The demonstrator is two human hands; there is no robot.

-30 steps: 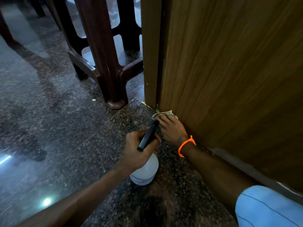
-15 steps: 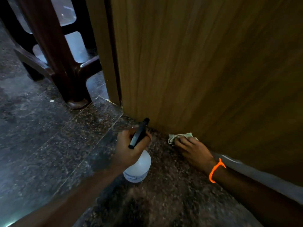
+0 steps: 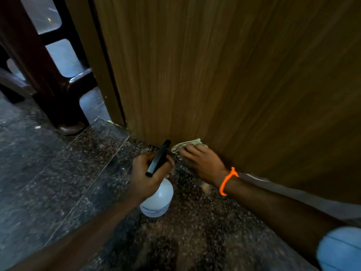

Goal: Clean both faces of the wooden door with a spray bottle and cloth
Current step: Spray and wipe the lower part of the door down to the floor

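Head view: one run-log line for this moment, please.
phase: wiping door bottom edge | left hand: grips spray bottle | right hand: presses cloth on door | floor: granite

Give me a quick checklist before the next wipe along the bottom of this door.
1. Cloth under the right hand: ok.
2. Cloth against the door at its bottom edge: ok.
3. Left hand has a grip on the spray bottle: ok.
4. Bottle nozzle aimed at the door: cannot tell.
5. Liquid left in the bottle: cannot tell.
6. Floor along the door free of obstacles: ok.
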